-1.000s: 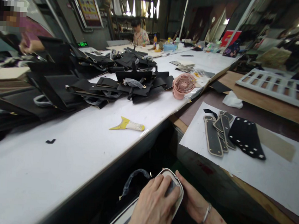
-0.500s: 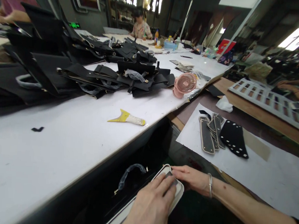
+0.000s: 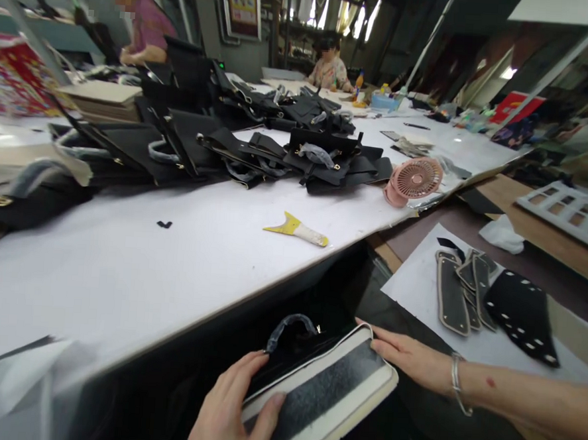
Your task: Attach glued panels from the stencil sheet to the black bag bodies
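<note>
Since a moment ago, the left hand (image 3: 235, 405) has drawn back from the far end of the black bag with a cream-and-dark base (image 3: 330, 391), and more of that base shows. It now pinches the bag's near side, thumb on the base and fingers over the edge, close to the plastic-wrapped handle (image 3: 287, 326). The right hand (image 3: 415, 360) stays at the far corner, thumb on the rim and fingers partly hidden, pinching it. The bag is tilted in front of the person, beside the long white bench (image 3: 196, 274), which carries a yellow-and-white pointed tool (image 3: 298, 230), a pink fan (image 3: 416, 178) and piled black bag pieces (image 3: 327, 159).
</note>
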The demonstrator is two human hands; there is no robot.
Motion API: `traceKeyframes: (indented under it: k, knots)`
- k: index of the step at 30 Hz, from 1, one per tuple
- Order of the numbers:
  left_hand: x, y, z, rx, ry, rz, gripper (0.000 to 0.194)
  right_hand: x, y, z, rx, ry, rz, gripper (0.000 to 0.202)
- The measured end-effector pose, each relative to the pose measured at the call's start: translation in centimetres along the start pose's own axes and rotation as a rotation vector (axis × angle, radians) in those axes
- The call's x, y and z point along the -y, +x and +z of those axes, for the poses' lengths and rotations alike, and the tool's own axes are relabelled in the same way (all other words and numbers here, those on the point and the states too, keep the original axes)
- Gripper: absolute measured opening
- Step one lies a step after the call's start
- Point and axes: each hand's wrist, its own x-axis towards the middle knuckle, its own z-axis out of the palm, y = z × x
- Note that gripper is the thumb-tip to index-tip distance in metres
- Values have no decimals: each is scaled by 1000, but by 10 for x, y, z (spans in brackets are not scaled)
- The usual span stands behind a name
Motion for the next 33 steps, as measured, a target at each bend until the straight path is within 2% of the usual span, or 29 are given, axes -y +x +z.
traceKeyframes:
  k: [3, 5, 7, 9, 11, 14, 16, 20, 24, 26, 29, 31, 33]
  knots:
    - [-36, 18, -1, 100, 34, -39, 31, -3, 1, 9, -92, -28, -138, 68]
    - [-58, 30, -5, 199, 69, -40, 30, 6, 6, 17, -192, -149, -312, 60]
    - [-71, 40, -10, 264, 104, -25, 31, 23, 11, 24, -237, -349, -530, 49]
    - [-76, 45, -13, 315, 108, -10, 33, 43, 17, 31, -169, -556, -741, 35]
    - [-75, 48, -13, 374, 56, -32, 38, 58, 22, 37, -38, -703, -892, 21]
    - [-72, 51, -10, 418, -53, -119, 43, 68, 32, 41, 144, -810, -1000, 25]
    - [-72, 55, -7, 421, -86, -158, 42, 66, 40, 42, 216, -828, -1034, 23]
    - [-75, 65, -5, 467, -67, -179, 41, 63, 53, 49, 211, -806, -1009, 20]
    - [-77, 68, -7, 498, -36, -171, 44, 74, 54, 52, 170, -695, -884, 22]
    - [-77, 64, -4, 498, -49, -167, 43, 82, 54, 43, 244, -614, -809, 22]
    - [-80, 57, 3, 422, -19, -65, 42, 84, 63, 19, 343, -473, -640, 44]
    - [-84, 54, 7, 370, -5, -20, 44, 75, 78, 5, 321, -409, -495, 60]
    - [-87, 56, 9, 375, -36, -64, 40, 58, 97, -1, 298, -392, -341, 67]
